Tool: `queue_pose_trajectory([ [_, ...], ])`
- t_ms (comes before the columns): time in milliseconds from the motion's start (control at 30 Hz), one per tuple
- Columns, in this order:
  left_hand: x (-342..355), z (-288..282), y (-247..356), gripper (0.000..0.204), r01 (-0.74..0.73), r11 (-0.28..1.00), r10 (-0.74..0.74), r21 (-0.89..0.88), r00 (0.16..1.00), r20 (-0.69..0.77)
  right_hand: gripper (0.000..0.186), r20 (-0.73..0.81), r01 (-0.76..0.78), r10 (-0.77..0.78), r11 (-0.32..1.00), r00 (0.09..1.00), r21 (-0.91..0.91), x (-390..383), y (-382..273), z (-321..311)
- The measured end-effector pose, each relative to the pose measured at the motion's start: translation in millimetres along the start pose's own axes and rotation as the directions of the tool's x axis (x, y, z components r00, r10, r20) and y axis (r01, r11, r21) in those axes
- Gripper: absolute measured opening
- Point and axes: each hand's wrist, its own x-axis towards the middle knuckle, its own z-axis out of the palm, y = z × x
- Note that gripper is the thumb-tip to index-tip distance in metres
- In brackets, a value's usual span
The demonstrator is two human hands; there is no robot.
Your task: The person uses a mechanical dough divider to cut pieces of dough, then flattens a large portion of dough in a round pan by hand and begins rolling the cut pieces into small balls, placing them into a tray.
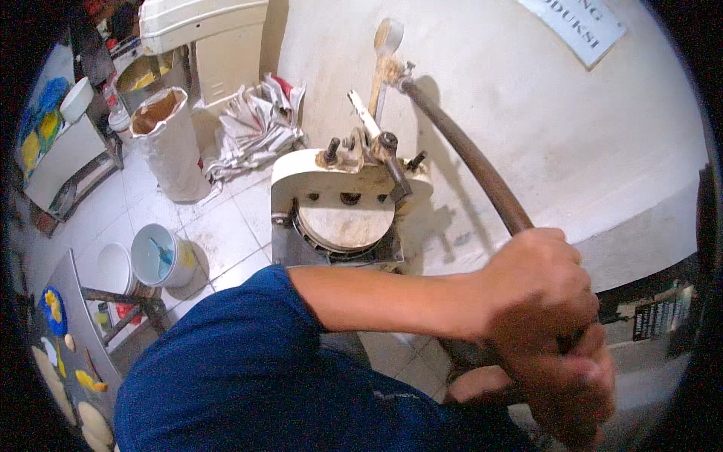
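Note:
Both of my hands hold the long brown lever (474, 162), which slopes from the wall side down toward my right. My left hand (538, 282) wraps round it at the end of my outstretched left forearm, which crosses the view from a blue sleeve. Just below, my right hand (576, 380) grips the same lever, close to the left one; its fingers are partly hidden. The lever joins an upright bar with a rounded end on a cream press machine (301, 166). Beneath the machine's top arm sits a round, pale metal head (346, 218), with bolts and a linkage above.
To the left on the tiled floor stand a tall white sack (173, 158) and a white bucket (181, 264) with something blue inside. Crumpled sacks (256, 124) lie by the wall. A metal table (86, 301) carries dough pieces at lower left. A paper sign (584, 34) hangs above.

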Motion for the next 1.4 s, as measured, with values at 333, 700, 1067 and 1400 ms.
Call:
queue_pose_trajectory([
  [333,-107,-81,-112,0.041,0.61,0.777,-0.575,0.154,0.788,-0.22,0.027,0.186,0.588,-0.653,0.475,0.734,-0.654,273,219,-58],
  [700,-122,-221,-289,0.082,0.319,0.218,-0.857,0.922,0.515,0.024,0.037,-0.226,-0.067,-0.189,0.608,0.956,-0.791,288,580,37],
  [1067,-117,-225,-179,0.052,0.36,0.088,-0.983,0.929,0.182,0.022,0.06,-0.104,-0.158,0.189,0.3,0.976,-0.941,225,643,33],
  [1400,-129,-218,-170,0.042,0.47,-0.026,-0.938,0.882,0.295,-0.185,0.014,0.474,-0.145,0.562,0.734,0.677,-0.663,22,326,1],
])
